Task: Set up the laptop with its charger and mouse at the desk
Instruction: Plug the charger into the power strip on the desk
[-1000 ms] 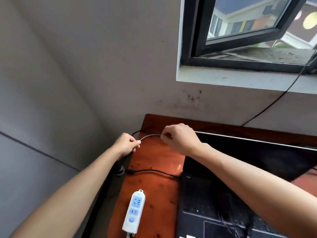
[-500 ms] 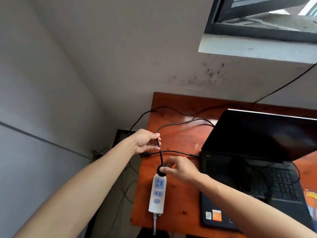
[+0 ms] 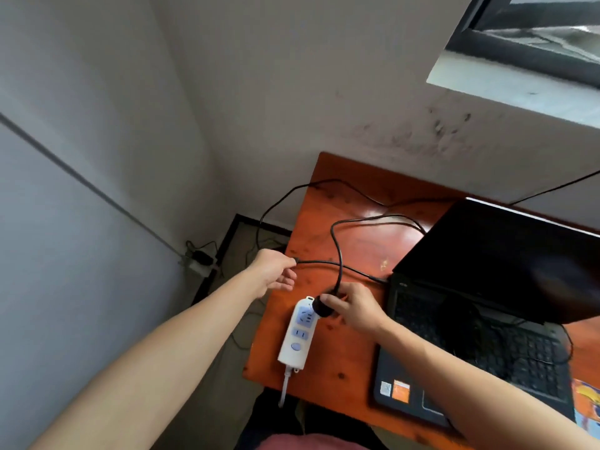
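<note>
A black laptop (image 3: 487,306) stands open on the reddish wooden desk (image 3: 344,362). A white power strip (image 3: 297,332) lies along the desk's left edge. My right hand (image 3: 354,305) grips the black charger plug (image 3: 322,307) at the strip's top socket. From the plug a black cable (image 3: 337,248) loops up and back toward the laptop. A second cable (image 3: 350,269) runs from the laptop's left side to the desk edge. My left hand (image 3: 276,271) hovers at that edge, fingers spread, beside this cable's end. A dark mouse (image 3: 461,315) seems to rest on the keyboard.
The desk stands against a grey wall under a window sill (image 3: 519,89). Left of the desk is a gap down to the floor, with another power strip (image 3: 199,259) and loose cables. A colourful pad (image 3: 587,401) shows at the right edge.
My right hand brought the charger plug down from the back of the desk to the power strip's top socket. My left hand let the cable go and opened. The view tilted down.
</note>
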The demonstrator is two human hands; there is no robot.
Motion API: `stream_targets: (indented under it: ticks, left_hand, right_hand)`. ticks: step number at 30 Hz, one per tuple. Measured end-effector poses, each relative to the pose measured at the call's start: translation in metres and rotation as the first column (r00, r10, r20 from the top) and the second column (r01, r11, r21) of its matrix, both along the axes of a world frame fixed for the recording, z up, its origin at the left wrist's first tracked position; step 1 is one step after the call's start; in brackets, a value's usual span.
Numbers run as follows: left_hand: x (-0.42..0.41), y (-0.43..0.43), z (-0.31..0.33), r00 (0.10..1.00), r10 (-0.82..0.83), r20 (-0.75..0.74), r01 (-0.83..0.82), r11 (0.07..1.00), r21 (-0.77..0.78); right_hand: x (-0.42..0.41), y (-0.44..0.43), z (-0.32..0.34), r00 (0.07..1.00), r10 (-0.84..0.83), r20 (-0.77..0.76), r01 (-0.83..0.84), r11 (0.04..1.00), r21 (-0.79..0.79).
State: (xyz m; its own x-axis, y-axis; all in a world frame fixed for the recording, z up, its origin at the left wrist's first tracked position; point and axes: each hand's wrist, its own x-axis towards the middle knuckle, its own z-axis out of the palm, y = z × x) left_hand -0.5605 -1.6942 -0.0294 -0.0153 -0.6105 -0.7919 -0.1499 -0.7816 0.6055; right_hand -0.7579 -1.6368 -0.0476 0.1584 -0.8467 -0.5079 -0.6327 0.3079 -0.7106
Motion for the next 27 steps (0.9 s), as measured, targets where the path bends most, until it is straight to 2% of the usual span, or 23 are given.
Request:
stream_targets:
  ticks: [2, 4, 6, 8, 10, 12, 15, 19, 27]
  left_hand:
    - [0.002, 0.031, -0.014, 0.965, -0.086, 0.248, 0.103, 0.993, -0.056]
    - [0.000, 0.062, -0.027, 0.893, -0.189, 0.408, 0.247, 0.965, -0.092]
    - [-0.008, 0.095, -0.040, 0.823, -0.276, 0.496, 0.380, 0.917, -0.120]
    - [-0.020, 0.127, -0.051, 0.751, -0.293, 0.591, 0.466, 0.870, -0.160]
    - [-0.029, 0.152, -0.064, 0.614, -0.288, 0.735, 0.574, 0.802, -0.165]
    - [-0.034, 0.175, -0.079, 0.509, -0.285, 0.812, 0.611, 0.784, -0.108]
    - [-0.034, 0.186, -0.091, 0.407, -0.278, 0.870, 0.660, 0.748, -0.070]
    - [-0.038, 0.187, -0.096, 0.383, -0.282, 0.879, 0.675, 0.735, -0.058]
    - [-0.038, 0.190, -0.099, 0.417, -0.245, 0.875, 0.657, 0.746, -0.104]
  right_hand:
    - [-0.009, -0.002, 0.002, 0.992, -0.055, 0.112, 0.052, 0.998, 0.034]
    - [-0.016, -0.007, 0.006, 0.979, -0.084, 0.186, 0.076, 0.996, 0.048]
    - [-0.020, -0.010, 0.008, 0.975, -0.058, 0.215, 0.050, 0.998, 0.043]
    - [-0.019, -0.010, 0.007, 0.972, -0.004, 0.234, -0.008, 0.999, 0.051]
    - [-0.016, -0.008, 0.005, 0.973, 0.065, 0.221, -0.081, 0.995, 0.062]
    - [-0.010, -0.001, 0.001, 0.967, 0.159, 0.201, -0.175, 0.982, 0.067]
    - [-0.004, 0.000, -0.004, 0.968, 0.163, 0.193, -0.177, 0.983, 0.056]
    - [-0.001, -0.005, -0.012, 0.967, 0.159, 0.197, -0.173, 0.983, 0.059]
    - [-0.001, -0.013, -0.013, 0.940, 0.325, 0.107, -0.326, 0.945, -0.010]
